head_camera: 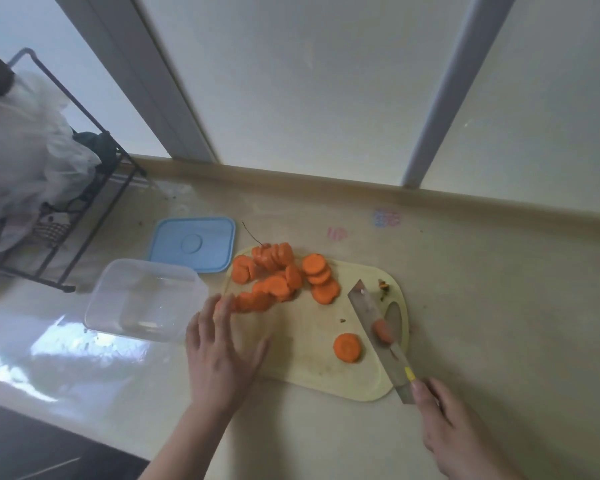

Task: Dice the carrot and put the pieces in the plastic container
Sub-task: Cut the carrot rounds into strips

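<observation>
1. Carrot rounds (278,280) are lying heaped on the far left part of the cutting board (312,358), spilling toward its left edge; one single round (347,347) is sitting apart near the board's middle, just left of the blade.
2. My left hand (222,348) is lying flat with fingers spread, fingertips touching the nearest rounds at the board's left edge.
3. My right hand (454,424) is gripping the knife (378,327) handle past the board's near right corner; a carrot piece (382,330) is sticking to the blade.
4. The plastic container (142,299) is standing open just left of the board, its rim near my left fingertips.
5. The blue lid (193,244) is lying behind it; bare counter (499,271) is stretching to the right.
</observation>
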`<state>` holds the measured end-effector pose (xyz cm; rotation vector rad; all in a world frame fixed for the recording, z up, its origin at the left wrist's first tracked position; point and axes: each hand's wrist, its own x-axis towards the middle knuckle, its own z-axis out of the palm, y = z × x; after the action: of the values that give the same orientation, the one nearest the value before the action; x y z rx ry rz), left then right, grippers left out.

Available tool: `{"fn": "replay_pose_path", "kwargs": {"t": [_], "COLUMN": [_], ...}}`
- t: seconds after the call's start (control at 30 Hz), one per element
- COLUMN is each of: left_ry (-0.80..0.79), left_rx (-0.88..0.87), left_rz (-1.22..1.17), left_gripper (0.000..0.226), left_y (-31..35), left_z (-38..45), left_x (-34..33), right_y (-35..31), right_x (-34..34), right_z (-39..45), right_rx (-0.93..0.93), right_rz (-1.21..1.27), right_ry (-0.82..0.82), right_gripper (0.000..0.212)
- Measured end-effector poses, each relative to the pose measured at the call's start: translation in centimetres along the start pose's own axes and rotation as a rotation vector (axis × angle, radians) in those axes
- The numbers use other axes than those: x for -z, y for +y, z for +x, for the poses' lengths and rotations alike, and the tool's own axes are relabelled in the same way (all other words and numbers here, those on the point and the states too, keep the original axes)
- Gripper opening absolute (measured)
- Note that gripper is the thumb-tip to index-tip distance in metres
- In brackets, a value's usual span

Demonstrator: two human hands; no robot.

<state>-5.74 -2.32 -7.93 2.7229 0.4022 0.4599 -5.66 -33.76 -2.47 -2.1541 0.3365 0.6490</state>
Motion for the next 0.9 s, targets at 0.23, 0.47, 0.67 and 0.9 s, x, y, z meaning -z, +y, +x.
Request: {"fn": "replay_pose_path", "kwargs": {"t": [0.23, 0.47, 0.67, 0.9], "left_ry": [-0.242, -0.236, -0.208, -0.165], "left_rx": [0.270, 0.304, 0.185, 0.179], "left_rz": [-0.010, -0.111, -0.081, -0.073], "left_gripper": [0.127, 0.131, 0.122, 0.105], "left_y": [-0.3, 0.6, 3.6, 3.7], "left_z": [-0.7, -1.0, -1.8, -3.3], "left_x": [0.2, 0.1, -1.5, -2.5], "right_y": [0.3, 1.0, 1.9, 0.7], "right_x": [0.3, 0.4, 2.0, 1.5], "right_z": [0.6, 0.6, 0.6, -1.0], "right_rx": [0.012, -0.013, -0.041, 0.015], "right_rz": [-0.010, -0.007, -0.038, -0.096], "right_ry": [0.004, 0.068, 0.122, 0.026], "right_gripper": [0.030, 0.037, 0.030, 0.024]}}
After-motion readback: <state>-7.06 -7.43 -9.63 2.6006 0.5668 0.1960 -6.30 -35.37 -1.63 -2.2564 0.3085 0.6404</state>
